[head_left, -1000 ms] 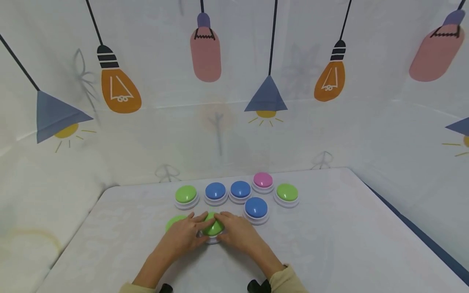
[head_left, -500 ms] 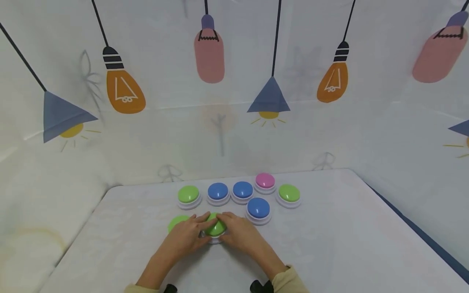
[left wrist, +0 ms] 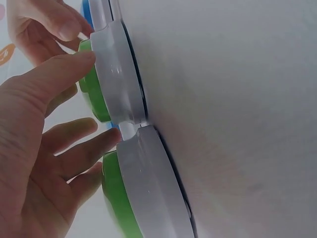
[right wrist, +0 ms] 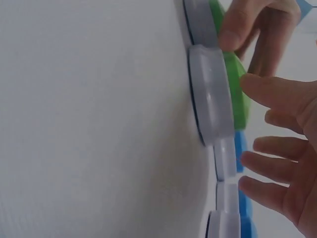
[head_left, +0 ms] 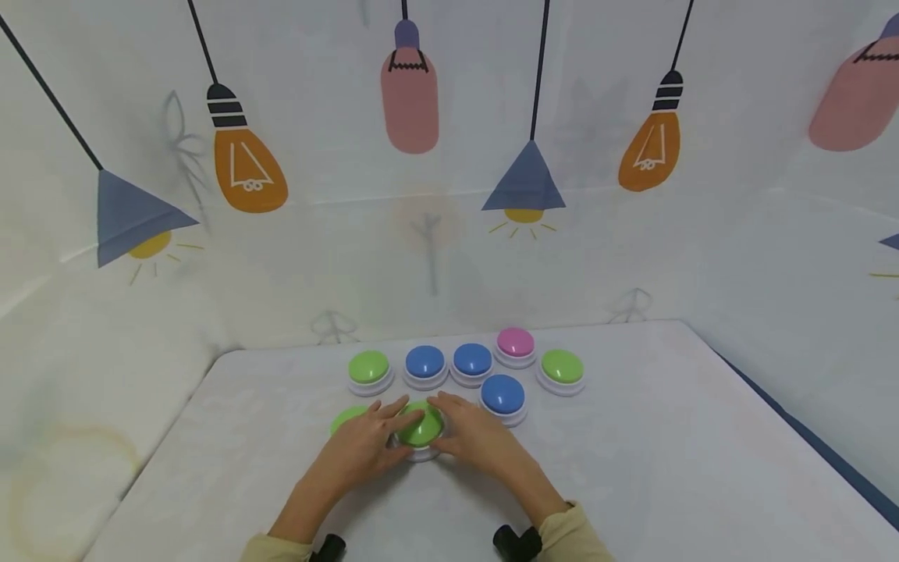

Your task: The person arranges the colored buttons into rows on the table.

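A green push button on a round white base stands on the table between both hands. My left hand lies at its left side, fingers extended over the dome and the thumb low at the near edge; in the left wrist view the thumb tip overlaps the green dome. My right hand is at the right side, its fingers straight and spread; in the right wrist view its thumb tip is right at the dome's edge. Another green button is partly hidden behind my left hand.
Just beyond my right hand is a blue button. A back row holds a green button, two blue buttons, a pink button and a green button. A lamp-printed sheet rises behind the white table.
My right fingers have drawn slightly apart from the green button's dome, showing more of it. The left hand keeps nearly the same pose. The head view has shifted a little.
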Demonstrator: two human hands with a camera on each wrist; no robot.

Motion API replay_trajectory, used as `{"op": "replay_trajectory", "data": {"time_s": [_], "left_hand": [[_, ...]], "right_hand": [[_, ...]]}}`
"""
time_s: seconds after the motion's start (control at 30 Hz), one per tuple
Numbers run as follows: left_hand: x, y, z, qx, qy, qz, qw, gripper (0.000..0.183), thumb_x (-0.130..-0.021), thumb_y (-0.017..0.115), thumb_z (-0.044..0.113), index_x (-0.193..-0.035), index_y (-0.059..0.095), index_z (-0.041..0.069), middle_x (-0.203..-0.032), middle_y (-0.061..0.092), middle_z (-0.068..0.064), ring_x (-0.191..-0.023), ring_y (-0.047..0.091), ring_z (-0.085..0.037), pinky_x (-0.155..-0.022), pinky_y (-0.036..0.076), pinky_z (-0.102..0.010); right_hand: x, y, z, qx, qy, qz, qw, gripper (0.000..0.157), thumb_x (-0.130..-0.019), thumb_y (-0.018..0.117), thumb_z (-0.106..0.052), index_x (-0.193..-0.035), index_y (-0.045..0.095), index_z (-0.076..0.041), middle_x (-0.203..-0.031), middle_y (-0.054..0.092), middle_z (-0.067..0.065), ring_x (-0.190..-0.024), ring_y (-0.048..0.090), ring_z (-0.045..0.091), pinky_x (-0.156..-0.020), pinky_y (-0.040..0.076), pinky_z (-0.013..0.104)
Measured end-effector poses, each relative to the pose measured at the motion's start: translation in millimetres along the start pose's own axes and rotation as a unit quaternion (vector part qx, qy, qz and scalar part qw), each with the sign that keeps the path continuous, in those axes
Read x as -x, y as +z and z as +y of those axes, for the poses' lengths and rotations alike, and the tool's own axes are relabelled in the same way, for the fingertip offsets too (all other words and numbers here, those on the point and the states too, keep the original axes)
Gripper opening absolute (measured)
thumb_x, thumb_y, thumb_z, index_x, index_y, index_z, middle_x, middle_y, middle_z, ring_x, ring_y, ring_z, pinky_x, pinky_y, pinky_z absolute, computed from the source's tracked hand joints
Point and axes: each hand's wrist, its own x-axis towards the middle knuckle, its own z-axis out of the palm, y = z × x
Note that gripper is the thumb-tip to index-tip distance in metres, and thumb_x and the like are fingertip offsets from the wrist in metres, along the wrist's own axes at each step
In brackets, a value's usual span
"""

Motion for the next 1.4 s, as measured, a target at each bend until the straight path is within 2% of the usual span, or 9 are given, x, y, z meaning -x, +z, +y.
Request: {"op": "replay_trajectory", "data": {"time_s": [0.13,0.33,0.5,0.63,0.8,0.87,1.03,1.17,1.4], "left_hand": [[-1.4,-0.5,2.4,-0.003,0.002,0.004,1.0,0.055,-0.078,0.082,0.032,-0.129,0.067,0.02,-0.137,0.06,-0.014,-0.11,0.06,-0.054,-0.082,0.055,-0.057],[-3.7,-0.6,6.6,-0.005,0.0,0.001,1.0,0.058,-0.08,0.081,0.036,-0.133,0.064,0.02,-0.142,0.056,-0.014,-0.114,0.057,-0.055,-0.084,0.055,-0.057],[-9.2,0.0,12.3,0.001,-0.001,0.007,1.0,0.063,-0.08,0.081,0.039,-0.137,0.061,0.02,-0.146,0.052,-0.016,-0.12,0.053,-0.054,-0.088,0.053,-0.059],[-16.6,2.0,19.7,0.0,0.008,0.027,0.9996,0.064,-0.08,0.081,0.039,-0.136,0.061,0.017,-0.145,0.052,-0.017,-0.12,0.054,-0.054,-0.091,0.051,-0.058],[-28.2,8.3,29.1,-0.016,0.023,0.038,0.9989,0.068,-0.079,0.081,0.043,-0.138,0.059,0.016,-0.145,0.051,-0.017,-0.127,0.054,-0.041,-0.106,0.042,-0.055],[-33.5,11.6,32.9,-0.022,0.022,0.038,0.9988,0.07,-0.079,0.079,0.046,-0.139,0.058,0.017,-0.147,0.05,-0.015,-0.13,0.052,-0.037,-0.105,0.043,-0.054],[-48.1,21.3,44.5,-0.018,0.021,0.039,0.9989,0.071,-0.079,0.08,0.046,-0.14,0.057,0.017,-0.151,0.044,-0.017,-0.135,0.047,-0.037,-0.103,0.045,-0.055],[-61.0,30.9,53.1,-0.028,0.021,0.038,0.9987,0.071,-0.079,0.08,0.044,-0.14,0.057,0.017,-0.152,0.042,-0.019,-0.137,0.046,-0.034,-0.108,0.041,-0.052],[-80.0,44.8,67.3,-0.049,0.019,0.029,0.9982,0.073,-0.079,0.079,0.046,-0.141,0.056,0.015,-0.149,0.046,-0.019,-0.131,0.052,-0.033,-0.109,0.041,-0.05]], "right_hand": [[3.8,-12.6,4.9,-0.019,0.014,0.008,1.0,0.061,-0.087,0.075,-0.029,-0.142,0.054,-0.011,-0.148,0.05,0.013,-0.133,0.05,0.034,-0.105,0.044,0.053],[11.4,-29.4,13.6,-0.058,0.035,0.029,0.997,0.061,-0.089,0.073,-0.029,-0.144,0.052,-0.015,-0.152,0.046,0.01,-0.136,0.047,0.035,-0.108,0.04,0.054],[17.0,-34.6,21.6,-0.047,0.042,0.04,0.997,0.06,-0.088,0.074,-0.028,-0.143,0.053,-0.015,-0.151,0.046,0.011,-0.138,0.044,0.034,-0.109,0.039,0.055],[21.2,-36.5,29.9,-0.03,0.048,0.052,0.997,0.059,-0.086,0.076,-0.024,-0.141,0.056,-0.014,-0.152,0.045,0.014,-0.142,0.038,0.035,-0.11,0.037,0.056],[27.5,-37.6,44.2,-0.018,0.044,0.075,0.996,0.056,-0.085,0.076,-0.018,-0.137,0.058,-0.008,-0.151,0.045,0.018,-0.144,0.034,0.038,-0.114,0.028,0.059],[30.4,-37.8,50.7,-0.02,0.042,0.08,0.996,0.056,-0.085,0.076,-0.016,-0.137,0.058,-0.006,-0.151,0.044,0.019,-0.143,0.034,0.039,-0.115,0.025,0.059],[37.4,-39.8,66.7,-0.023,0.051,0.084,0.995,0.059,-0.084,0.077,-0.017,-0.139,0.056,-0.006,-0.151,0.043,0.02,-0.14,0.04,0.04,-0.112,0.032,0.058],[39.7,-41.3,78.8,-0.017,0.064,0.081,0.994,0.061,-0.084,0.078,-0.017,-0.14,0.055,-0.007,-0.151,0.044,0.02,-0.136,0.044,0.042,-0.107,0.04,0.056],[41.3,-37.7,89.8,-0.032,0.085,0.065,0.994,0.065,-0.084,0.078,-0.017,-0.142,0.052,-0.006,-0.152,0.041,0.023,-0.134,0.046,0.042,-0.106,0.041,0.056]]}}
